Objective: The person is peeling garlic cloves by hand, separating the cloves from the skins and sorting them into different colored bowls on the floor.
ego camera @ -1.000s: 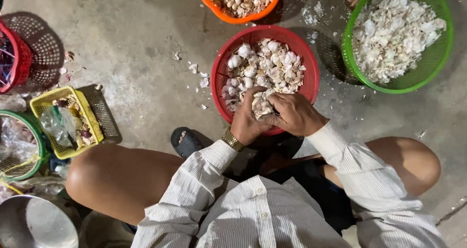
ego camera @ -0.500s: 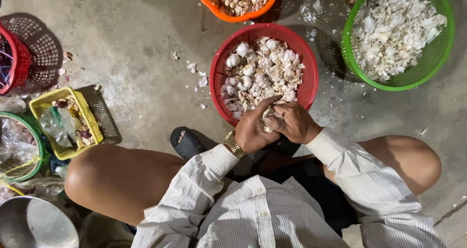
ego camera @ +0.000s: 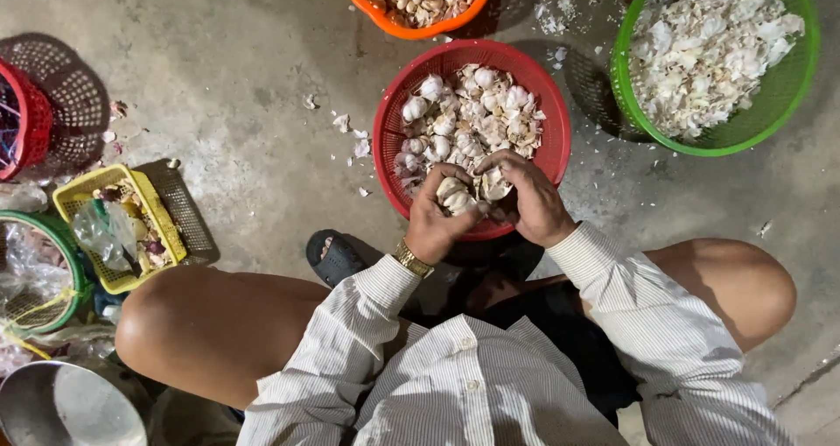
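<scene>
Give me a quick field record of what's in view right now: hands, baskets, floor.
left hand: grips a garlic bulb over the red basket's near rim
right hand: fingers on the same bulb
red basket: whole garlic bulbs
green basket: white papery skins
orange basket: separated cloves, partly out of frame
yellow basket: scraps and a plastic bag
floor: concrete, stray skin flakes

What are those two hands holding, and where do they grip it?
Left hand and right hand clasp a garlic bulb by its sides, over the red basket.

Grey concrete floor (ego camera: 227, 105) — stained, littered with pale scraps (ego camera: 350, 135).
</scene>
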